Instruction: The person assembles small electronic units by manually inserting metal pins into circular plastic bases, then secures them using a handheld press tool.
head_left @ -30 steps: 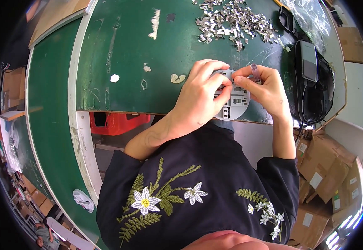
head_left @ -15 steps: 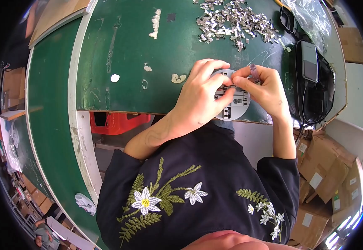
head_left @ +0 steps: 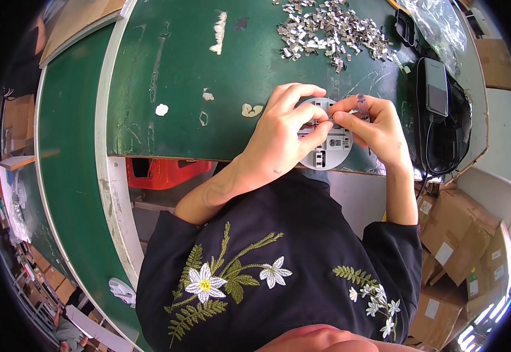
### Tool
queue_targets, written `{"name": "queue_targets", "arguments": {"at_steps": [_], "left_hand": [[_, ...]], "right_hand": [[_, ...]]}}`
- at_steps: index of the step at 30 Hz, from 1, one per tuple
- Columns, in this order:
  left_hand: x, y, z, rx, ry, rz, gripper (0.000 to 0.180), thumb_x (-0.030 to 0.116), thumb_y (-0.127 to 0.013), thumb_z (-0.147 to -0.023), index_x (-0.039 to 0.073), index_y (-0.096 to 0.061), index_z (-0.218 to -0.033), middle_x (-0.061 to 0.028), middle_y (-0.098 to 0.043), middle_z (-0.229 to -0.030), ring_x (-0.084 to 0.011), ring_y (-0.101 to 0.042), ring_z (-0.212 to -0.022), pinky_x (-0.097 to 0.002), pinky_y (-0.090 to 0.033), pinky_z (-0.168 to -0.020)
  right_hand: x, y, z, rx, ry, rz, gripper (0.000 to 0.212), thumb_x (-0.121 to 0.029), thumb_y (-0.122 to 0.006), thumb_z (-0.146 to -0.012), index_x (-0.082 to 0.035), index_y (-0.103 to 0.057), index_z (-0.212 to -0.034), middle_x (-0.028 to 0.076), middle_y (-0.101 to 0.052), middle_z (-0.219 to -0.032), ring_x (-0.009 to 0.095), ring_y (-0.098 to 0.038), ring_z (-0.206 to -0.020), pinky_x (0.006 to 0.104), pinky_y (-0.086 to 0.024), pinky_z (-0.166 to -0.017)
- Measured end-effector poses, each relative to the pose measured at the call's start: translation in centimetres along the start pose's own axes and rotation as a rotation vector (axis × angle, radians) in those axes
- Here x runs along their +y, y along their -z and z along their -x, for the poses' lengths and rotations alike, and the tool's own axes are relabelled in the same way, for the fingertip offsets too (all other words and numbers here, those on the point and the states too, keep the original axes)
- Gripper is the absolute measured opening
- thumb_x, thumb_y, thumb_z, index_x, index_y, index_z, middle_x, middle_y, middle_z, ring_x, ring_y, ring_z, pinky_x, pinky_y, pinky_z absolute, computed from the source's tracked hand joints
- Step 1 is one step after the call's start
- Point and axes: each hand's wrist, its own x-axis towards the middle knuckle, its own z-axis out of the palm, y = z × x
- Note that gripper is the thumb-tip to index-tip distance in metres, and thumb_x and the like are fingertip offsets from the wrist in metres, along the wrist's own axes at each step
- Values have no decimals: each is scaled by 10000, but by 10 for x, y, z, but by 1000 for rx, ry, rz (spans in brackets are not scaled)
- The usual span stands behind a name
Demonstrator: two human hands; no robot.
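A round grey plastic part [head_left: 337, 154] with moulded slots and raised blocks lies near the table's front edge, partly covered by my hands. My left hand [head_left: 285, 126] reaches over its left side, thumb and index finger pinched near the middle of the disc. From the right, my right hand [head_left: 374, 126] brings thumb and index tip together at almost the same spot. Whatever small piece sits between the fingertips is too hidden to name. Beyond my hands, a loose heap of small bent metal clips [head_left: 332, 32] is spread over the table.
On the green table [head_left: 173, 70] are white scraps [head_left: 161, 110] and dried patches. At right, a black bag [head_left: 452, 141] carries a grey power bank [head_left: 435, 88] with a cable, near clear plastic wrap [head_left: 437, 23]. A red stool [head_left: 167, 174] and cardboard boxes [head_left: 461, 229] stand below.
My right hand has shifted and turned slightly, its fingertips still near my left fingertips. The disc stays in almost the same place. A person at lower left has moved a little.
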Motion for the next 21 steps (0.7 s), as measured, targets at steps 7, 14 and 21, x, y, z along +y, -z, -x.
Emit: {"name": "queue_targets", "arguments": {"at_steps": [7,14,21], "left_hand": [[2,4,2,-38,47,49,89,18,-734,-819,25,-702,-902,-73,-618,-1248,-197,-549,-1036,-291,-480,-822],[4,9,5,-57,110,91,103,-3,-694,-853,7,-693,-955,-78,-622,-1245,-173,-573,-970,-270,-482,-769],[10,14,7,-53,153,58,106,-18,-685,-851,-5,-690,-956,-76,-634,-1224,-165,-597,-910,-262,-485,-751]], "right_hand": [[3,-2,0,4,8,-33,85,-36,-699,-867,25,-722,-921,27,-634,-698,64,-470,-487,194,-356,-450],[-2,-9,6,-5,130,185,33,-11,-666,-884,21,-657,-889,50,-621,-776,104,-514,-520,224,-399,-485],[8,-14,5,-3,542,568,65,26,-636,-874,16,-600,-928,90,-579,-861,204,-577,-622,293,-457,-563]]}}
